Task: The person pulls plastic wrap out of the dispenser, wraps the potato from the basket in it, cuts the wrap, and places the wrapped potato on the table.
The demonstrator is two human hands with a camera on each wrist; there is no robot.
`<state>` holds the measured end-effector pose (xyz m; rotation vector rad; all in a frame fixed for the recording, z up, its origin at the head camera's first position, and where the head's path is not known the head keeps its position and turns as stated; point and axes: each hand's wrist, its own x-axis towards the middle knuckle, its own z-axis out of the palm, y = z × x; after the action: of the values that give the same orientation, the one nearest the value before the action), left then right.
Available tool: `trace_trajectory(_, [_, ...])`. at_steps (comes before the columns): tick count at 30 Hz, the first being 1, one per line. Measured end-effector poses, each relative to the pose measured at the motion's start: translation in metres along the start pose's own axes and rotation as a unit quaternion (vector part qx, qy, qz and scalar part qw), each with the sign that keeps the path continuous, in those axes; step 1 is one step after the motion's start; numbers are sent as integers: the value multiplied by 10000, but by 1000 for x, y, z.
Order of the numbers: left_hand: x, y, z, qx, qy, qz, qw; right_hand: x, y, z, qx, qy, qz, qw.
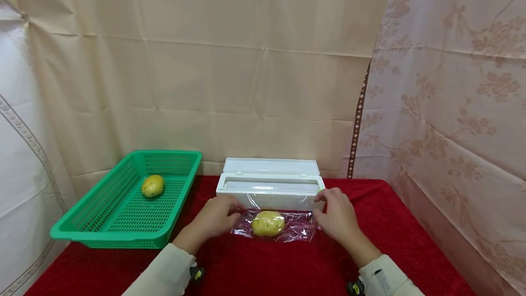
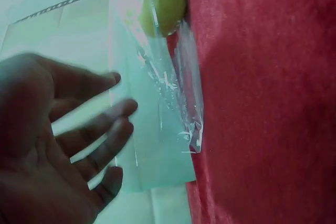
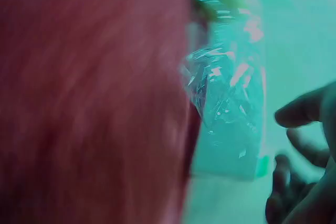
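A yellow potato (image 1: 268, 224) lies on the table, covered by clear plastic wrap (image 1: 299, 229) that spreads out to either side of it. Just behind stands a white wrap dispenser box (image 1: 271, 200), its lid (image 1: 271, 166) raised and a roll (image 1: 260, 186) visible inside. My left hand (image 1: 214, 217) is by the wrap's left end; in the left wrist view its fingers are spread and loosely bent, holding nothing. Beside the right end is my right hand (image 1: 339, 216). The right wrist view shows its fingers (image 3: 304, 111) apart from the wrap, with nothing between them.
To the left, a green plastic basket (image 1: 123, 236) holds another yellow potato (image 1: 153, 186). Red cloth (image 1: 279, 271) covers the table. A beige curtain (image 1: 230, 81) hangs behind, and a flowered one (image 1: 460, 104) hangs along the right side.
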<state>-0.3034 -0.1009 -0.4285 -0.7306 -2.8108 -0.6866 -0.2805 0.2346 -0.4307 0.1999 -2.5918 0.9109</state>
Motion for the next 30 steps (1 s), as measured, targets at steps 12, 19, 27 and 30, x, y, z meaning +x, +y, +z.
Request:
trace_trajectory(12, [-9,8,2,657,-585,-513,9948,-16,-42,35,-680,-1461,-2131,9636])
trace_trajectory(19, [-8,14,5,898,146,-51,9958,-12,-37,40,-759,-1371,-2063,9659])
trace_trajectory(27, [0,39,25,1221,290,1094,9860,-11,-37,43,-768,-1381,-1914,9687])
trace_trajectory(30, [3,42,31,1321,117,934,9867,-12,-38,45,-824,-1283,-1843,9710])
